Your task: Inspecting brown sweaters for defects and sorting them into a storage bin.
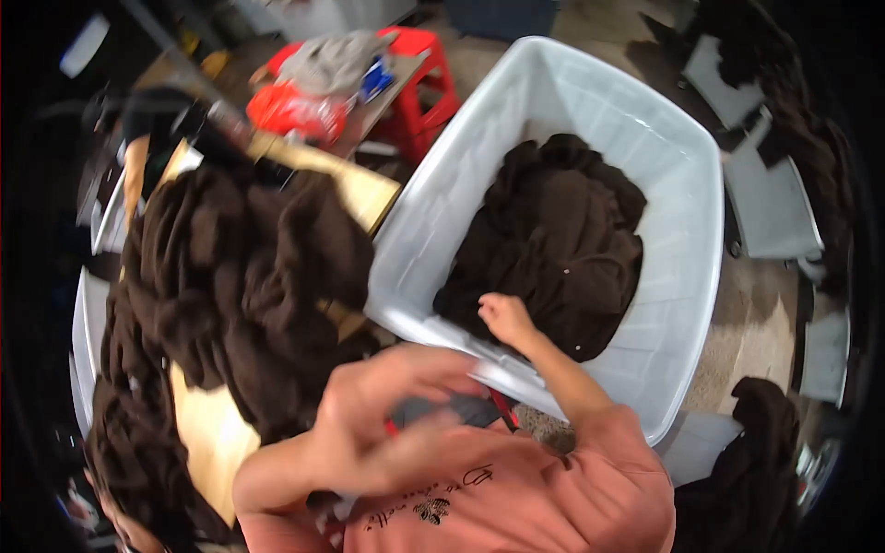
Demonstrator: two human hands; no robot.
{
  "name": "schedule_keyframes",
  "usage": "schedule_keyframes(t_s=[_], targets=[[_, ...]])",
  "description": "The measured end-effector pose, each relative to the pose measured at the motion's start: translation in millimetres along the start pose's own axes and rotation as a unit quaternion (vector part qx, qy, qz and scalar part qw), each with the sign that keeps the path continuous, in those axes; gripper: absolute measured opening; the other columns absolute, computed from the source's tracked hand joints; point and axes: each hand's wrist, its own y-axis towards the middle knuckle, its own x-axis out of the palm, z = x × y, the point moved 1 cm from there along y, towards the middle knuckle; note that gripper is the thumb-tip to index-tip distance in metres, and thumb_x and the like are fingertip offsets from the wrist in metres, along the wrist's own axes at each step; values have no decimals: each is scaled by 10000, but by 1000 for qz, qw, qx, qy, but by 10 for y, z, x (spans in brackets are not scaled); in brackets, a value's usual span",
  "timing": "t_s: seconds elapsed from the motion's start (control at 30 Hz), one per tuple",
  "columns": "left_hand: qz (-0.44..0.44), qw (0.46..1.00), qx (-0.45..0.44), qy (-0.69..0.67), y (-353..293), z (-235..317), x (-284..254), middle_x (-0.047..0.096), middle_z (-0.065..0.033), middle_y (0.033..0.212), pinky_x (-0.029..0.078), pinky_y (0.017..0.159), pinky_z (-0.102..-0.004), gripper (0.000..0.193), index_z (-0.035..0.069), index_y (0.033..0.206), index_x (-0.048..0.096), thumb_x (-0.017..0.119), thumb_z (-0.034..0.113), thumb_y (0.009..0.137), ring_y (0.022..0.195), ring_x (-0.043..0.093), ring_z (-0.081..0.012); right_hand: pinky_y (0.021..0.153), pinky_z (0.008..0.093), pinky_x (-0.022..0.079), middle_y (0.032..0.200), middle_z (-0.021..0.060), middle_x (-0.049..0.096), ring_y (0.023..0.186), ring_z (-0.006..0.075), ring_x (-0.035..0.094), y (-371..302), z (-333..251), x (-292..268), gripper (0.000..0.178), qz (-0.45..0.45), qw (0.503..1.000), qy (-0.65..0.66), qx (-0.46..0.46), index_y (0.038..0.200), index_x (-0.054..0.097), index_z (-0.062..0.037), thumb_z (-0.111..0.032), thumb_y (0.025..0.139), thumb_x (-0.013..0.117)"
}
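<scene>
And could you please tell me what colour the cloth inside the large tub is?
The cloth is dark brown; the head view shows it best.

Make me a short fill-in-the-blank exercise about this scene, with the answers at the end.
1. The cloth in the bin is dark ____.
2. The hand over that cloth is the person's ____ one.
3. The table, with another pile on it, is on the person's ____ side.
4. The plastic stool near the bin is bright ____.

Missing words: brown; right; left; red.
</scene>
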Motion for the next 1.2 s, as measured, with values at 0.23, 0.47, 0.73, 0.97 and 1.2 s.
schedule_keyframes(t_s=[0.23,0.47,0.73,0.97,1.2], targets=[[-32,984,88,-153,-817,382,205,554,-171,782,487,594,-305,220,-102,914,514,556,98,834,681,581,-261,595,234,491,820,90,645,650,112,607,-220,-1185,189,158,63,967,238,-72,962,612,30,-44,831,564],[91,987,133,18,-1950,351,-469,597,-172,857,490,692,-311,311,-77,1027,493,590,77,775,776,591,-240,572,246,482,754,94,614,632,147,598,-615,-1854,815,110,-62,966,163,-191,890,605,19,11,792,554],[583,769,-16,263,-1818,-1233,-2166,515,-149,1120,495,637,-288,551,6,1184,459,687,204,723,814,576,-207,585,346,487,771,116,594,683,282,592,-867,-2331,1168,160,-198,886,25,-419,882,585,-31,-81,733,618],[719,672,-161,-81,-1681,-1637,-3393,592,-131,667,445,392,-298,299,-43,814,588,635,249,767,500,567,-196,629,355,497,804,109,615,729,277,604,-991,-2147,1129,189,-313,853,-119,-400,900,613,-54,-165,747,617],[209,947,240,49,-1939,-357,-2101,564,-72,618,461,503,-224,68,-22,814,562,576,-31,747,539,572,-127,645,372,486,860,132,621,758,309,599,-827,-1970,1014,196,-297,894,-84,-325,920,614,-51,-177,771,606]])
